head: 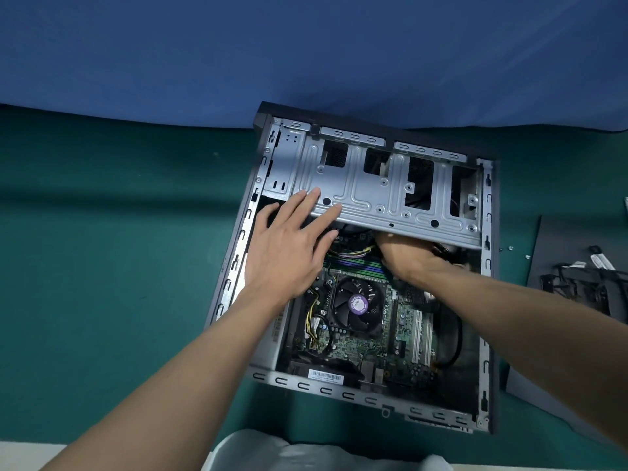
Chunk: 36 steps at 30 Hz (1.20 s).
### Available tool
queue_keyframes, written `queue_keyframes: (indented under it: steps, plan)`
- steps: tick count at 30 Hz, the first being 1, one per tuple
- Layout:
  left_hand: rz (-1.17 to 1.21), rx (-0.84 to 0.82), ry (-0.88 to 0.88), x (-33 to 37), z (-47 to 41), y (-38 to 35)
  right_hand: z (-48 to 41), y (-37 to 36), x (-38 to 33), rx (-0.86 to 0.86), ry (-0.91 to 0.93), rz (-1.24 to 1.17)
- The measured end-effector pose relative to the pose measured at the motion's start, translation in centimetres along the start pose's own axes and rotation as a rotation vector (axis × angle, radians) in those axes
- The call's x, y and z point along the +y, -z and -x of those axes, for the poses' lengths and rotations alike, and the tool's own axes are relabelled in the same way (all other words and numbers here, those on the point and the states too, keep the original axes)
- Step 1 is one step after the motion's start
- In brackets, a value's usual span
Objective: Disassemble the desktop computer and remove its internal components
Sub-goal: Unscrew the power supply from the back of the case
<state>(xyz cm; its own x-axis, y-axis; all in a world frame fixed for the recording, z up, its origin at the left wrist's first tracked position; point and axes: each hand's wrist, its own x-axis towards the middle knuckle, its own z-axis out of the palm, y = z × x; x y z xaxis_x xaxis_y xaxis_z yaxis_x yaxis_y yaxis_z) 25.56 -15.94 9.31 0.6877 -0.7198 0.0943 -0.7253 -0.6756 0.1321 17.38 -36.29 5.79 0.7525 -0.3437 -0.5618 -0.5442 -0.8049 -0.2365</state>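
Observation:
An open desktop case (238, 246) lies flat on the green table. A silver metal drive cage (380, 185) spans its far half. My left hand (292, 243) rests flat with straight fingers on the cage's near left edge. My right hand (407, 256) reaches under the cage's near edge; its fingers are hidden beneath the metal. Below lies the motherboard (360, 345) with a black CPU fan (356, 305) bearing a purple label, green RAM sticks (356, 265) and yellow and black cables (311, 321).
A dark side panel (557, 253) lies right of the case with a black part and cables (584, 283) on it. Small screws (509, 248) sit beside it. A blue cloth wall (306, 52) rises behind the table.

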Motion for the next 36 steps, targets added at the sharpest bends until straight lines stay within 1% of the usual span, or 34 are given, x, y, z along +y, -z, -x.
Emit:
queue_keyframes:
  steps: [1,2,3,4,5,7,10,12,13,15,16,17,19,21,23,25,27,29,31,33,36]
  plan:
    - [-0.003,0.007,-0.002,0.0,0.0,0.0,0.2,0.2,-0.3,-0.029,-0.042,-0.026]
    - [-0.002,0.011,-0.003,0.0,0.0,0.0,-0.1,0.1,0.2,-0.009,-0.054,0.07]
    - [-0.001,0.011,-0.002,0.0,-0.1,-0.1,-0.3,0.3,0.5,0.009,-0.043,0.216]
    - [0.0,0.006,0.001,-0.1,-0.2,-0.1,-0.9,0.4,1.0,-0.025,-0.051,0.181]
    - [0.0,0.002,0.003,-0.1,-0.1,-0.1,-1.4,0.9,0.8,-0.042,-0.035,0.098]
    - [-0.01,0.009,0.004,-0.1,0.0,-0.1,-1.3,1.1,0.2,-0.098,0.065,0.171]
    - [-0.008,0.005,0.004,-0.1,-0.1,-0.1,-1.2,-0.2,1.1,0.06,0.15,0.213]
    - [-0.018,0.004,0.007,0.0,0.0,-0.1,-1.5,0.1,1.1,-0.008,0.076,0.142]
    - [-0.018,0.002,0.008,0.0,0.0,-0.1,-1.8,0.2,1.2,-0.055,0.068,0.161]
    - [-0.004,-0.01,0.01,0.0,-0.1,0.0,-2.3,0.4,1.6,-0.113,0.153,0.245]
    - [-0.003,-0.002,0.015,0.0,0.0,0.0,-2.5,0.4,1.8,-0.104,0.178,0.272]
    - [-0.006,0.008,0.015,0.0,0.0,0.0,-2.2,0.4,1.6,-0.077,0.179,0.233]
    - [-0.006,0.008,0.009,-0.1,-0.1,0.1,-1.5,-0.4,1.3,0.09,0.198,0.186]
    - [-0.01,0.004,0.012,-0.1,0.0,0.0,-1.0,-0.9,1.2,0.142,0.182,0.169]
    - [-0.009,0.001,0.013,0.0,0.0,-0.1,-1.4,-0.6,1.1,0.08,0.196,0.198]
    - [-0.005,-0.001,0.013,0.0,-0.1,-0.1,-2.1,0.2,1.1,-0.06,0.184,0.278]
    - [0.001,-0.008,0.016,-0.1,-0.1,0.0,-2.6,0.5,1.2,-0.132,0.163,0.309]
    - [0.003,-0.003,0.017,0.0,0.0,0.1,-2.4,0.5,1.2,-0.079,0.169,0.291]
    - [0.007,-0.011,0.014,-0.1,-0.1,0.2,-1.4,-0.3,1.4,0.066,0.207,0.324]
    - [0.005,-0.007,0.014,-0.1,0.1,0.2,-0.7,-1.1,1.7,0.131,0.232,0.378]
    - [0.01,-0.008,0.009,-0.1,-0.1,0.2,-1.6,-0.7,2.0,0.067,0.235,0.334]
